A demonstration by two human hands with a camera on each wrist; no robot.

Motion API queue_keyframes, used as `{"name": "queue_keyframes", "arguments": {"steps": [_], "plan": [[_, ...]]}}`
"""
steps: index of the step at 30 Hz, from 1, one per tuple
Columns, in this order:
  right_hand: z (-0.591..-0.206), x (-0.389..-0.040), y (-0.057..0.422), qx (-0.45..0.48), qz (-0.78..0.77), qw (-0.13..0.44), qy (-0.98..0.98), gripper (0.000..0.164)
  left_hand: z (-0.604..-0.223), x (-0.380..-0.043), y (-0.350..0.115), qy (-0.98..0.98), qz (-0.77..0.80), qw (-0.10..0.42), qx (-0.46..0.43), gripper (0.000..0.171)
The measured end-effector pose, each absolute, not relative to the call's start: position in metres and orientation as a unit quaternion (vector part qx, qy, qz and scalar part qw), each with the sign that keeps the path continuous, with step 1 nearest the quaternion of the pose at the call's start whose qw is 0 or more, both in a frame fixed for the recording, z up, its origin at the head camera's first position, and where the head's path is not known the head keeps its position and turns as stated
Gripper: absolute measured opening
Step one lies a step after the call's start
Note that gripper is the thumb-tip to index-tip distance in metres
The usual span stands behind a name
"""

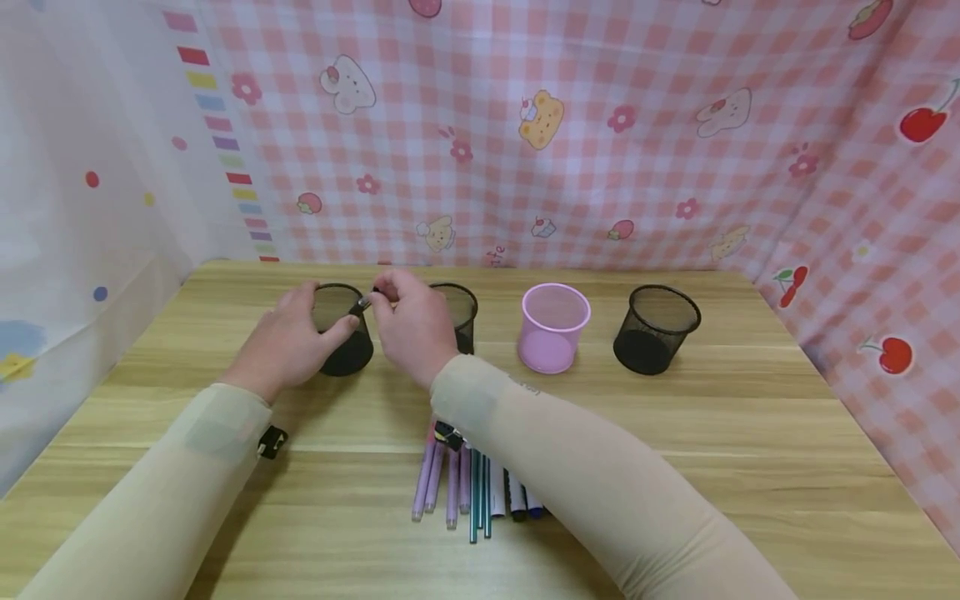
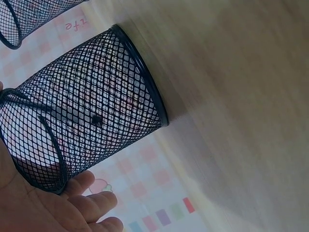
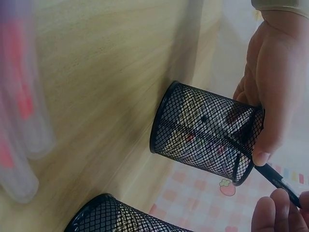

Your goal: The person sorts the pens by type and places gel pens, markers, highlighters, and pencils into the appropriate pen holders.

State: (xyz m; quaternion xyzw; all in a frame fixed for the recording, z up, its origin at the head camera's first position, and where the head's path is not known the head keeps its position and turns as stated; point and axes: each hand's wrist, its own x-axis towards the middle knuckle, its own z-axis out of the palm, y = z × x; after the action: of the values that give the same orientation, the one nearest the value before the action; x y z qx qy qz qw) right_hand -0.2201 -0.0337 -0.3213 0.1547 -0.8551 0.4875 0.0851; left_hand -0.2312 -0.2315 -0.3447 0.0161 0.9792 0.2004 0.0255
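At the far left stands a black mesh pen cup [image 1: 347,354]; my left hand [image 1: 288,343] holds it by the rim. The left thumb lies at the near side of the rim, and the other fingers reach round the far side. My right hand [image 1: 415,323] pinches the end of a black pen [image 3: 276,181] just above that cup. The pen slants over the rim, with its lower part inside the mesh cup [image 2: 96,92]. In the right wrist view, the left thumb is close against the pen at the rim.
A second black mesh cup [image 1: 467,312] stands partly behind my right hand. Farther right are a pink cup [image 1: 551,337] and another black mesh cup [image 1: 651,337]. Purple pens [image 1: 453,492], teal pencils [image 1: 480,500] and white markers [image 1: 498,487] lie in front, partly under my right forearm.
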Motion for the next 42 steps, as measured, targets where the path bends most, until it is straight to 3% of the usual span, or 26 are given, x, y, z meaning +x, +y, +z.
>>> {"name": "queue_keyframes", "arguments": {"steps": [24,42], "plan": [[-0.316,-0.218,-0.028,0.164,0.419,0.030,-0.893,0.030,-0.345,-0.230,-0.231,0.979,0.203,0.017,0.016,0.113],[-0.304,-0.191,0.068,0.183,0.405,0.040,-0.895,0.029,-0.346,-0.229,-0.232,0.978,0.205,0.016,0.025,0.113]]}}
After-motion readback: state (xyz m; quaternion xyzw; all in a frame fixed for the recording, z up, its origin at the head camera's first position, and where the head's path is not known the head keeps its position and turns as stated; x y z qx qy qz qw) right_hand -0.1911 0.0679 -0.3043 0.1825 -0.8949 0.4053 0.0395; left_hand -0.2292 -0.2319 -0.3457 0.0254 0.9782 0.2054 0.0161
